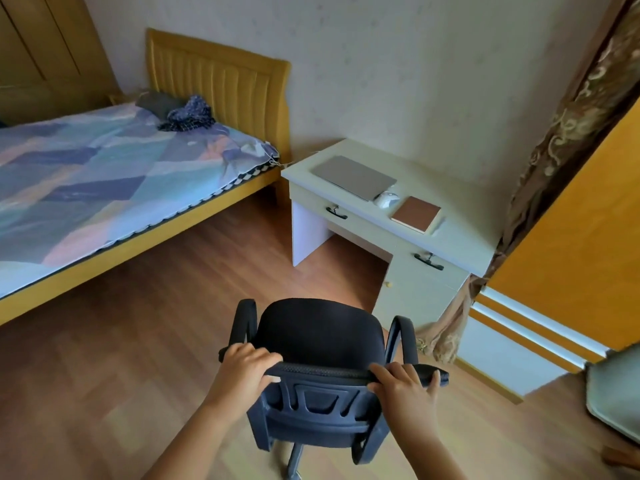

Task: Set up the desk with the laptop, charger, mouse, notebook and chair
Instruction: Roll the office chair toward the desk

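Note:
A black office chair (pixel 320 336) with armrests stands on the wooden floor in front of me, its seat facing the desk. My left hand (pixel 244 370) grips the left end of the backrest's top edge, and my right hand (pixel 403 384) grips the right end. The white desk (pixel 460 237) stands against the wall some way beyond the chair. On it lie a shut grey laptop (pixel 353 176), a white mouse (pixel 387 199) and a brown notebook (pixel 415 214). No charger shows in this view.
A bed (pixel 104 188) with a patterned cover fills the left side. A brown curtain (pixel 561 133) and an orange-and-white cabinet (pixel 581 237) stand to the right of the desk. A pale object (pixel 616 396) sits at the right edge. Wooden floor lies between chair and desk.

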